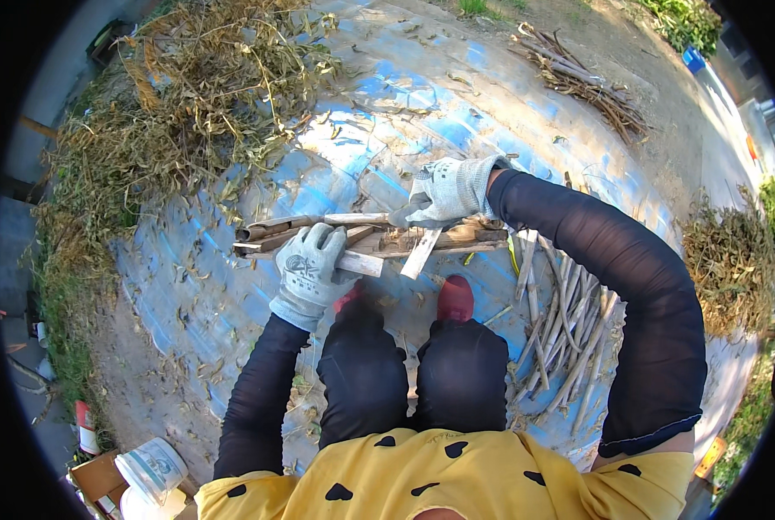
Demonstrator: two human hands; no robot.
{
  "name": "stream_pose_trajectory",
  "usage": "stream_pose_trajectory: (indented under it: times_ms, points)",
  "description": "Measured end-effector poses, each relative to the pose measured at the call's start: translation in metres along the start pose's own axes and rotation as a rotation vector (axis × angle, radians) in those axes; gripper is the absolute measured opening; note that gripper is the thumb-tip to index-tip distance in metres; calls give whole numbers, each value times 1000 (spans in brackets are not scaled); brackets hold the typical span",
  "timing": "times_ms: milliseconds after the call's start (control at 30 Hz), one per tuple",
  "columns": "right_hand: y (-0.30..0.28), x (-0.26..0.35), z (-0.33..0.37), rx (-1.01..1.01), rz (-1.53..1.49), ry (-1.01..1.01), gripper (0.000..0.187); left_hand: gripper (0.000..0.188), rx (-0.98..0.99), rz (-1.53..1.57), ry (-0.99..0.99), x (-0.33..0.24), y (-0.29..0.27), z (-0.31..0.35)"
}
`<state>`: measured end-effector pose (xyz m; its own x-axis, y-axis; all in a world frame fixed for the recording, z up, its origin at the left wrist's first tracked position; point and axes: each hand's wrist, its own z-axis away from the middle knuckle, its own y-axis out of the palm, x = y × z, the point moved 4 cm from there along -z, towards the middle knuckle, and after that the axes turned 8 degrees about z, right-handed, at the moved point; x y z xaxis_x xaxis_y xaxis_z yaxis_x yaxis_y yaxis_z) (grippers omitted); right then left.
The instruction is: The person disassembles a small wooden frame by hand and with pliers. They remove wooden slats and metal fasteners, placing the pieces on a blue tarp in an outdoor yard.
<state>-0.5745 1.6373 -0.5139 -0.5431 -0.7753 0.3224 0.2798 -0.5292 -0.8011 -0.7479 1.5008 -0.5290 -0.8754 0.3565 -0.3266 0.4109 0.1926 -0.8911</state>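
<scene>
A low bundle of split wood strips [474, 236] lies crosswise on the ground in front of my shoes. My left hand [308, 273], in a grey work glove, is closed over its left part, beside a short pale slat [361, 263] that juts out under the fingers. Along the far side runs a long hollow-looking strip [353, 219]. My right hand [448, 191], gloved alike, reaches in from the right with its fingers closed at that strip's right end; the fingertips are partly hidden. Another pale slat [420, 254] slants toward me below the right hand.
Thin sticks [569, 321] are heaped right of the bundle. Farther off lies a pile of branches [587, 82]. Dried leafy stalks [205, 95] cover the far left. A worn blue sheet [179, 295] with fallen leaves spreads underfoot. White buckets [152, 468] stand at the lower left.
</scene>
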Motion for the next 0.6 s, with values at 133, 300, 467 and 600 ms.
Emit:
stream_pose_trajectory:
  times_ms: [133, 300, 467, 600]
  points:
    - [2, -1, -6, 33, 15, 45, 45, 62, -7, -7, 4, -1, 2, 0]
    - [-3, 10, 2, -33, 49, -14, 44, 59, 3, 15, -1, -3, 0, 1]
    - [5, 9, -7, -72, 108, -39, 49, 60, 12, 25, -23, -4, 2, 6]
    - [7, 10, -6, -89, 49, 21, 47, 62, 14, 20, -27, -4, 2, 10]
